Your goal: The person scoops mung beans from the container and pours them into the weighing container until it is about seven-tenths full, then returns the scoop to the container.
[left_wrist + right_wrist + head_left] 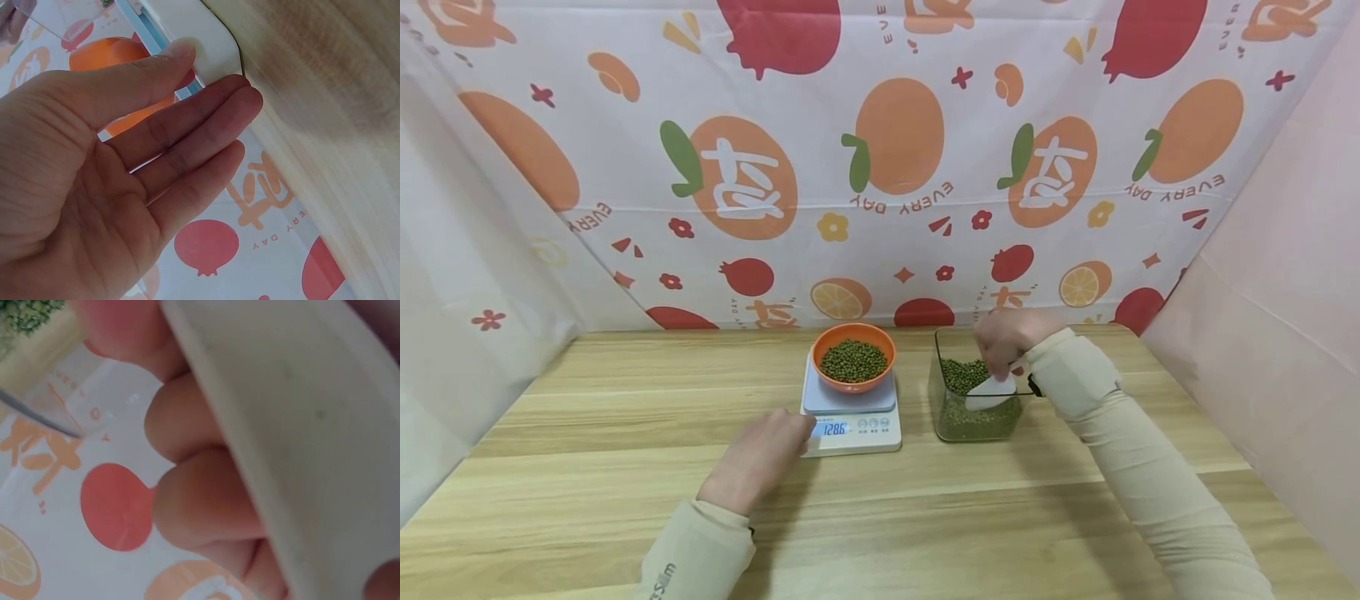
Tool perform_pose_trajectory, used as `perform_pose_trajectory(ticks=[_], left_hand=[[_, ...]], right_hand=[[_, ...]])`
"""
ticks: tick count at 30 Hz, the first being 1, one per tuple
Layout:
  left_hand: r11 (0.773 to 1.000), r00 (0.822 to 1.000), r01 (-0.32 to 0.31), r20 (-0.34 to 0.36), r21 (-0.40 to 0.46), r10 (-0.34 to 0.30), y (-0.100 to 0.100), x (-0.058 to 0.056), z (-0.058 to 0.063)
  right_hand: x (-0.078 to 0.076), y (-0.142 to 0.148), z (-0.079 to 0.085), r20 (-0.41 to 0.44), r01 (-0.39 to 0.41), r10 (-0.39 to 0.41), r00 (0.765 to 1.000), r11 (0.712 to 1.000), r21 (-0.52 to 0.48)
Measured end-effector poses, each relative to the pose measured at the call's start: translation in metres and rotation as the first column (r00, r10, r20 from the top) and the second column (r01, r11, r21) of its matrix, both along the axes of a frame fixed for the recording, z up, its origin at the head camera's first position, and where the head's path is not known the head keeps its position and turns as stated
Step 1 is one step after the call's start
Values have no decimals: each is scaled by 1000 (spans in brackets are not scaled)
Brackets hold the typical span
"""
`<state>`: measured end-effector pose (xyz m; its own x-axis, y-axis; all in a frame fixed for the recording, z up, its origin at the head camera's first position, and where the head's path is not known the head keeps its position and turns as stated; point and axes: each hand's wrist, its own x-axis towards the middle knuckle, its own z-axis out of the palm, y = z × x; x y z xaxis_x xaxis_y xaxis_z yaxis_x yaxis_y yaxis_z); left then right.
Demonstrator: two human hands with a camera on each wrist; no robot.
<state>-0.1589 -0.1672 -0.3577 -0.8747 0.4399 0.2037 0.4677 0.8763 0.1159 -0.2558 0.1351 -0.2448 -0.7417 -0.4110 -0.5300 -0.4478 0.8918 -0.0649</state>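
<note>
Where the white scoop (992, 392) sits: inside the clear container (958, 342), near the tabletop's back edge, toward its right corner; whether it touches the beans cannot be told.
Scoop's look: smooth and white, with a raised rim and a few dark specks in the right wrist view.
Right hand (1011, 337): fingers curled tightly around the scoop, above the container.
Container's look: see-through and square-sided, partly filled with small green beans (962, 377).
Orange bowl (850, 387): round, glossy, holding a heap of the same beans, upright on the scale (887, 437).
Scale's place: near the middle of the tabletop's (880, 517) back edge, left of the container and apart from it.
Scale's look: white body, pale blue plate, lit display (833, 429) reading 128.6.
Left hand (760, 458): fingers mostly straight, thumb touching the scale's front left corner.
Count: one scoop, one container, one bowl, one scale, two bean heaps, two hands, two beige sleeves (1157, 492).
Backdrop (955, 250): fruit-printed cloth behind the back edge.
</note>
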Motion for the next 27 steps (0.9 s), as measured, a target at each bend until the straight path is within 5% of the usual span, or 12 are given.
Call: perform_pose_trajectory(ticks=[27], left_hand=[[1000,1000,8,-5,1,-8,-1,-2,-1]], right_hand=[[-3,-15,-22,-49,-76,86,995,983,168]])
